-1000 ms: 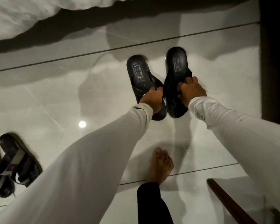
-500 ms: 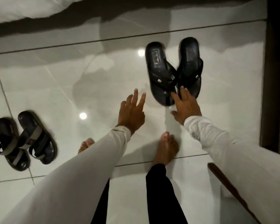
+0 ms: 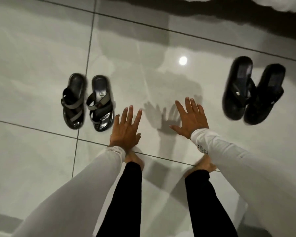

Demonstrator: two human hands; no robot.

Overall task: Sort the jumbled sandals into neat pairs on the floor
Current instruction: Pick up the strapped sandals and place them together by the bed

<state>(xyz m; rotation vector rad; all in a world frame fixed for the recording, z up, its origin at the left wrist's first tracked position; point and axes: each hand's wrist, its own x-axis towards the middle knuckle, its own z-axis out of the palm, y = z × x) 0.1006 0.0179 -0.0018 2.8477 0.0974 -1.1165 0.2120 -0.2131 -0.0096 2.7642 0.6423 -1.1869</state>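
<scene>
Both hands, left hand [image 3: 126, 127] and right hand [image 3: 190, 119], hover spread and empty; grey-strapped sandals [image 3: 87, 103] and black flip-flops [image 3: 251, 90] sit paired, apparently sorted.

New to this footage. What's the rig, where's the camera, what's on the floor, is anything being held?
There is no robot: a person works with bare hands, and the single camera sits on their head, looking forward and down. The white sleeves lead to the left hand and right hand; both are open with fingers spread, above the tiled floor, holding nothing. The black trouser legs and bare feet below are the person's own. On the floor lie two pairs: strapped sandals with grey bands on the left, and black flip-flops on the right, each pair side by side. The image is blurred by motion.
</scene>
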